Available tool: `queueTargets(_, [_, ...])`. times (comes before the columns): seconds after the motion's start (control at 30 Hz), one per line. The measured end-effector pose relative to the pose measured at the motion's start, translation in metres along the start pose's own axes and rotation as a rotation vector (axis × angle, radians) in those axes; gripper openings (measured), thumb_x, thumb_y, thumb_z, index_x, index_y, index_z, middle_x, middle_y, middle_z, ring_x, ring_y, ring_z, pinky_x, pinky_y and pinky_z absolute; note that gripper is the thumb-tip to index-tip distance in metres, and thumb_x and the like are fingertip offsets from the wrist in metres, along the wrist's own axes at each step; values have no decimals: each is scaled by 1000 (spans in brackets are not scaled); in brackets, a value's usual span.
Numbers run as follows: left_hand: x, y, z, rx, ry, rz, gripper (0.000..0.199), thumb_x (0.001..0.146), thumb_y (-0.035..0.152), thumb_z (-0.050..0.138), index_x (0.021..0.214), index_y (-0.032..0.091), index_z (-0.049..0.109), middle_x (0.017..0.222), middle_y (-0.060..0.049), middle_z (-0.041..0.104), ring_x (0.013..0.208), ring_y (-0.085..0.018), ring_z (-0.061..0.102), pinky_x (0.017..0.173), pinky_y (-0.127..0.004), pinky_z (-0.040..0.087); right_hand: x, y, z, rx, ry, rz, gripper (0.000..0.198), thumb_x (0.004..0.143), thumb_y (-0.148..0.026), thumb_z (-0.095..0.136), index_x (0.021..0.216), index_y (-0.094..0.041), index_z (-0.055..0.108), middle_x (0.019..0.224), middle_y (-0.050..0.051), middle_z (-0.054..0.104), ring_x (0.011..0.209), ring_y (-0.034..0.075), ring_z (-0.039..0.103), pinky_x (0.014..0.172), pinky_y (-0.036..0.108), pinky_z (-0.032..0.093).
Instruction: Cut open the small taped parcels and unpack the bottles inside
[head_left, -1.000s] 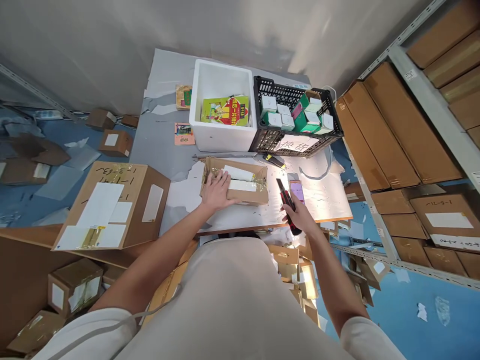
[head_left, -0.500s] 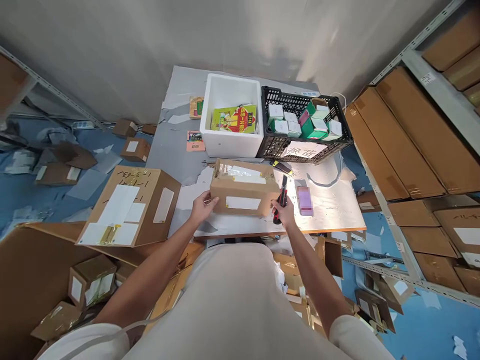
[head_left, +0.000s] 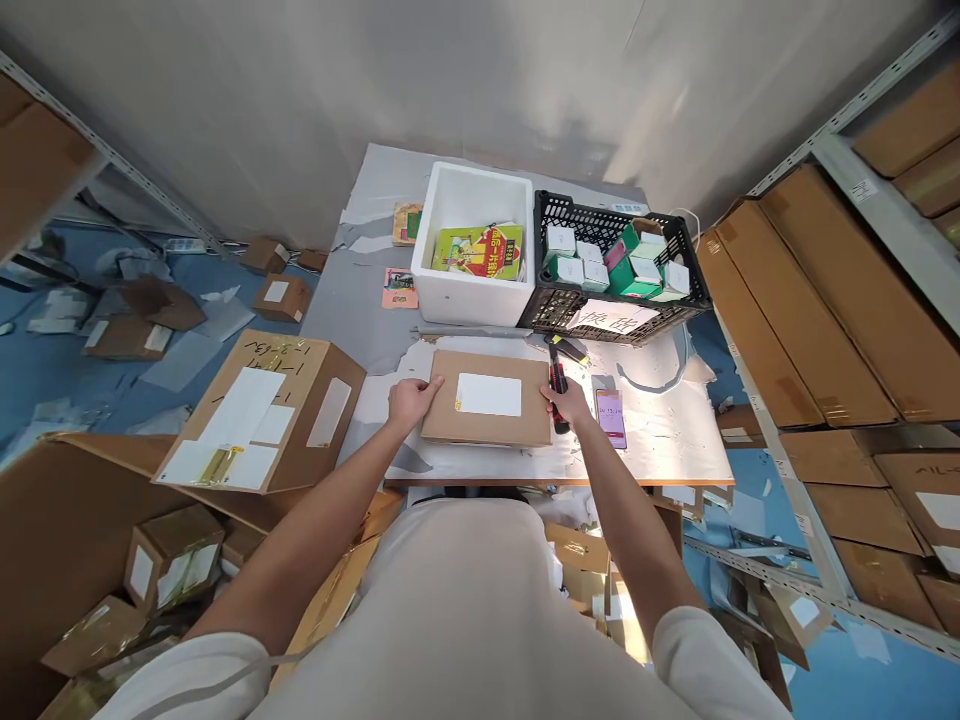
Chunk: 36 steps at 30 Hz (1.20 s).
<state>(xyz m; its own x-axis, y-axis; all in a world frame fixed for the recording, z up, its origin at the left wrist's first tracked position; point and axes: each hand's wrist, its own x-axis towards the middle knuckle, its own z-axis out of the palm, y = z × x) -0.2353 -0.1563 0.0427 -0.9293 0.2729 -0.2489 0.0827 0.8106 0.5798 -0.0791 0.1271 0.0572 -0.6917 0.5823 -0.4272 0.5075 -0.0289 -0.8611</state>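
I'd watch the slim red-and-black cutter [head_left: 558, 382] clutched in the right hand [head_left: 571, 402], since a slip could nick the rectangular brown cardboard carton [head_left: 487, 395], edge-gripped by the left hand [head_left: 410, 402], just in front of the deep white foam box [head_left: 472, 300].

Glare on table's [head_left: 675, 452] R side, wall [head_left: 465, 90] dimmer w/ soft shadows.
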Motion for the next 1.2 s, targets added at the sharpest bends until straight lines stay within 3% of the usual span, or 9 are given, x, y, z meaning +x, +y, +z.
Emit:
queueTargets(0.17, [-22, -39, 11, -257, -58, 79, 61, 82, 63, 41, 106, 15, 70, 105, -11, 71, 98, -25, 65, 85, -35, 48, -30, 35, -14, 180, -49, 23, 50, 59, -48, 78, 91, -19, 53, 83, 2, 67, 43, 9, 55, 40, 25, 48])
queueTargets(0.3, [-59, -84, 22, -515, -194, 108, 75, 75, 68, 49, 122, 11, 60, 124, -15, 62, 117, -27, 57, 100, -41, 44, -71, 80, -16, 282, -38, 23, 54, 59, -49, 76, 99, -20, 54, 116, 9, 62, 43, 7, 53, 39, 26, 45])
queueTargets(0.37, [-72, -97, 30, -553, -231, 85, 83, 66, 66, 62, 128, 11, 55, 132, -16, 56, 122, -29, 53, 104, -44, 41, -86, 96, -8, 294, -37, 66, 59, 55, -48, 78, 102, -21, 53, 106, 6, 65, 43, 8, 53, 41, 27, 46])
queueTargets(0.47, [-76, -102, 43, -554, -225, 57, 89, 59, 62, 70, 131, 13, 52, 136, -15, 53, 125, -29, 51, 107, -44, 37, -95, 106, 10, 314, -15, 118, 60, 52, -45, 80, 99, -21, 52, 67, -6, 61, 41, 10, 51, 42, 27, 45])
queueTargets(0.53, [-73, -98, 51, -569, -244, 50, 84, 60, 63, 68, 127, 14, 56, 130, -14, 58, 120, -28, 55, 106, -44, 39, -94, 105, 20, 315, 5, 120, 54, 51, -43, 80, 92, -21, 51, 53, -10, 52, 40, 11, 51, 40, 25, 43])
queueTargets(0.67, [-69, -87, 52, -603, -236, 59, 72, 64, 64, 64, 115, 14, 63, 113, -11, 69, 104, -26, 63, 97, -43, 47, -85, 91, 28, 294, 63, 73, 46, 53, -43, 78, 82, -22, 49, 54, -9, 53, 38, 9, 48, 38, 23, 40])
queueTargets(0.9, [-60, -39, 3, -341, 36, 106, 55, 77, 60, 53, 99, 14, 71, 94, -10, 73, 82, -23, 66, 78, -33, 51, -66, 33, 1, 68, 173, -116, 40, 63, -50, 72, 79, -21, 49, 56, -6, 55, 41, 11, 51, 39, 23, 39])
queueTargets(1.07, [-36, 2, -9, -113, 36, 160, 53, 84, 58, 44, 106, 15, 68, 100, -10, 71, 95, -26, 64, 83, -36, 48, -26, -4, 0, -295, 245, -127, 33, 71, -50, 63, 77, -22, 48, 56, -5, 53, 45, 13, 53, 44, 24, 40])
queueTargets(1.2, [-42, 20, 10, 65, 188, 466, 65, 78, 48, 61, 130, 11, 51, 138, -20, 49, 131, -36, 40, 106, -51, 33, -15, -17, 1, -558, 280, -169, 26, 77, -47, 56, 82, -22, 52, 64, 0, 57, 58, 18, 56, 55, 27, 42])
